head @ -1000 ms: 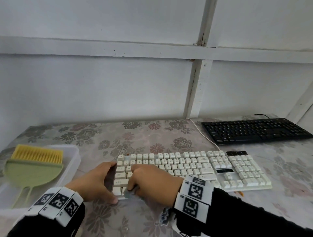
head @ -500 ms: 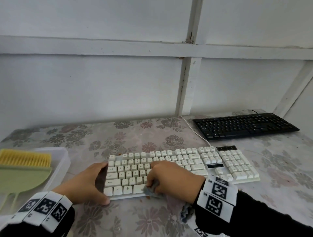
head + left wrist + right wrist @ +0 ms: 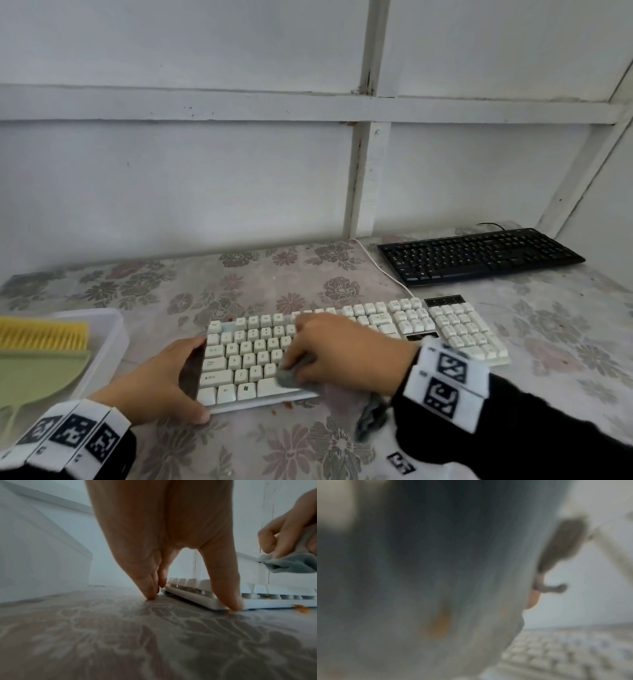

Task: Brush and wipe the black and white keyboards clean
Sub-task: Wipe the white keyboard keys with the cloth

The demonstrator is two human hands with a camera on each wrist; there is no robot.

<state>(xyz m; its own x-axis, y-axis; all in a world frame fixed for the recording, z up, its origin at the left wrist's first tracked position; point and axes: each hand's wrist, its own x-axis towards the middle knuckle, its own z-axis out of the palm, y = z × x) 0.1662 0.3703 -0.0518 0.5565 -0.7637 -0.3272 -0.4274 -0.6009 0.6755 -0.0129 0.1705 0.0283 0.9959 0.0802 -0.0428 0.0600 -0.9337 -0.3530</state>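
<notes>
The white keyboard point(image 3: 445, 329) lies across the flowered table in the head view. My left hand point(image 3: 193, 380) braces its left end, with straight fingers point(image 3: 149, 588) on the table at the back corner and the thumb at the front corner. My right hand point(image 3: 298, 363) grips a bunched grey cloth point(image 3: 291, 375) and presses it on the lower key rows near the space bar. The left wrist view shows that cloth point(image 3: 288, 563) just above the keys point(image 3: 192, 582). The black keyboard point(image 3: 479, 255) sits apart at the back right. The blurred cloth point(image 3: 436, 588) fills most of the right wrist view.
A clear plastic tub point(image 3: 113, 342) at the left holds a yellow brush point(image 3: 41, 337) and a green dustpan point(image 3: 37, 373). Orange crumbs point(image 3: 287, 406) lie by the white keyboard's front edge. Its white cable point(image 3: 383, 270) runs back to the wall. The cloth's tail point(image 3: 371, 416) trails under my right wrist.
My right hand has slid the cloth to the right along the lower keys, from the left end towards the space bar. My left hand has stayed at the keyboard's left end.
</notes>
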